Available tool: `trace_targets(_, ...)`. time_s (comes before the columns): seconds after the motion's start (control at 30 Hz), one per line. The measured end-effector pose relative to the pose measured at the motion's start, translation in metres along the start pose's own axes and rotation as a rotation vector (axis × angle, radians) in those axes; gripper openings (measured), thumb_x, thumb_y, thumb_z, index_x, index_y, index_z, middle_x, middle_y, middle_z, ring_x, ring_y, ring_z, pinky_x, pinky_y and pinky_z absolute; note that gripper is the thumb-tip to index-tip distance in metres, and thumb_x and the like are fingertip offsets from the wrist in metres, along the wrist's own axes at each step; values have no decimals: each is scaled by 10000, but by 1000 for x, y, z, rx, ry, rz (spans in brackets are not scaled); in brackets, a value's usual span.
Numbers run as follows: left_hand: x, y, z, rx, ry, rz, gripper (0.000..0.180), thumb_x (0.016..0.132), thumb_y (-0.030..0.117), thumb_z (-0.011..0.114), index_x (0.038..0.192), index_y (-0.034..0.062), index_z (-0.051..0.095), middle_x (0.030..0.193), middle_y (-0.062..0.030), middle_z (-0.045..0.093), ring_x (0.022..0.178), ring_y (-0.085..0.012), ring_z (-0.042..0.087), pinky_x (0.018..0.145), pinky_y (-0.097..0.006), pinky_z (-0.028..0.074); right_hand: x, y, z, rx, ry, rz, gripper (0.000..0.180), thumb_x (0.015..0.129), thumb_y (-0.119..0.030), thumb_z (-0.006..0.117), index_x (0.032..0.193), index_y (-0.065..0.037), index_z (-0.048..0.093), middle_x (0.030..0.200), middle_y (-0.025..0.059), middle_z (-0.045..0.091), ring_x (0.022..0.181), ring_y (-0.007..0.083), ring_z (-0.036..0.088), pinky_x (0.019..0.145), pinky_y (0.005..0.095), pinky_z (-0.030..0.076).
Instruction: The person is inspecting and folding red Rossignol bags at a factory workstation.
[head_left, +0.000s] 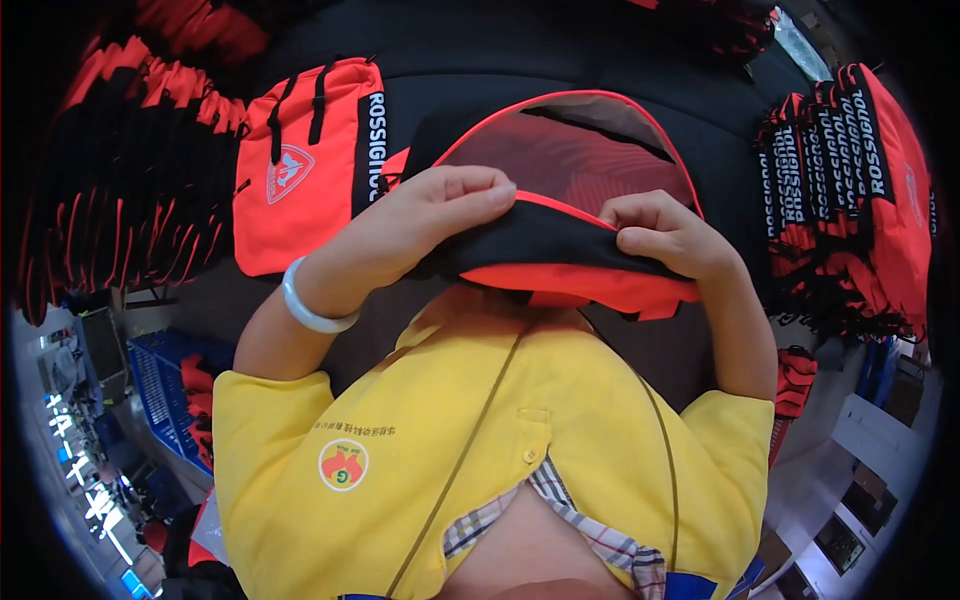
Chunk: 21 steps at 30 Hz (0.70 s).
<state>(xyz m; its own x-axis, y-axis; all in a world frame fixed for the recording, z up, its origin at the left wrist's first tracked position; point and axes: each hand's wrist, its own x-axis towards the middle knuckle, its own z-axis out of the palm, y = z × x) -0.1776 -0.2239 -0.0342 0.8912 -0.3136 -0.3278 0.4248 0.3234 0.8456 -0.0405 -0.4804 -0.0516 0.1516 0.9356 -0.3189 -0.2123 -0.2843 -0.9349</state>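
Up close, I see my left hand [430,225] and right hand [665,235] pinching the open bag [570,200] by its black rim against my chest, spreading its mouth, with stacked bags [850,190] just beside.

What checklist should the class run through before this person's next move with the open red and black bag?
1. Left hand grips the bag's black rim: ok.
2. Right hand pinches the same rim: ok.
3. Red and black bag mouth held open: ok.
4. Bag's inside free of items: cannot tell, partly hidden.
5. White bracelet clear of the bag: ok.
6. Finished bags stacked apart at the right: ok.
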Motion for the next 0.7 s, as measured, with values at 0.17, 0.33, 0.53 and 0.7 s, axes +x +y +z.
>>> trace_targets(0.17,-20,-2,5,43,54,65,236,1000,232,496,914,39,601,841,60,589,770,12,511,686,-161,428,-11,-3,2,-171,92,-23,222,939,-193,558,877,15,606,777,-51,557,723,14,473,654,184,399)
trace_targets(0.33,-59,20,-8,551,987,492,232,980,183,510,803,37,544,747,42,510,726,-17,464,633,-186,374,-65,10,-31,23,164,41,289,858,-227,663,764,43,616,730,-6,598,690,37,523,609,204,415)
trace_targets(0.53,-109,62,-101,398,682,480,174,966,146,541,820,51,546,738,17,480,713,-76,456,686,-222,386,-63,5,9,327,68,-160,259,876,-202,681,997,8,590,887,-22,587,833,33,518,733,203,427)
trace_targets(0.7,-94,78,-110,344,884,488,245,975,218,527,773,81,505,706,28,459,655,-54,437,626,-216,351,-41,-1,31,381,136,-362,131,909,-120,617,986,-18,588,904,-19,600,821,46,549,748,210,443)
